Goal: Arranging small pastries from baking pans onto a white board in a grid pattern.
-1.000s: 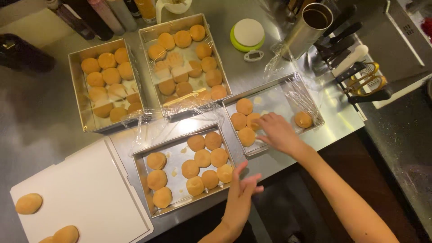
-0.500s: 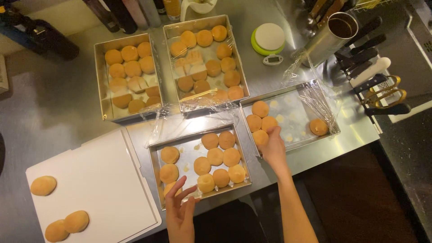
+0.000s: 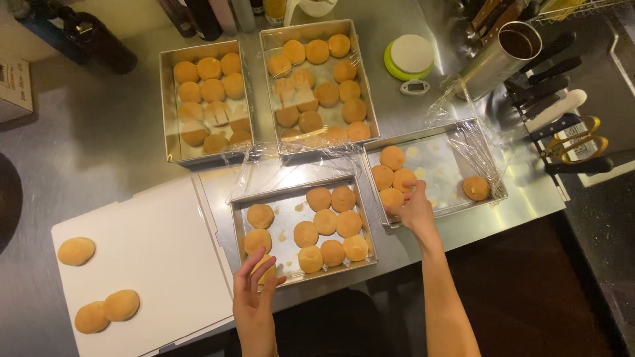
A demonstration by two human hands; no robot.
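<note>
Golden round buns fill four metal trays on the steel surface [image 3: 99, 158]. The left hand [image 3: 254, 291] hangs with fingers spread and released over the front corner of the near tray [image 3: 236, 228], just above a bun [image 3: 266, 266] there. The right hand [image 3: 415, 206] reaches into the right tray [image 3: 493, 147], its fingers curled around a bun [image 3: 391, 198] at that tray's near left corner. Three more buns lie on a white board [image 3: 159, 251] to the left.
</note>
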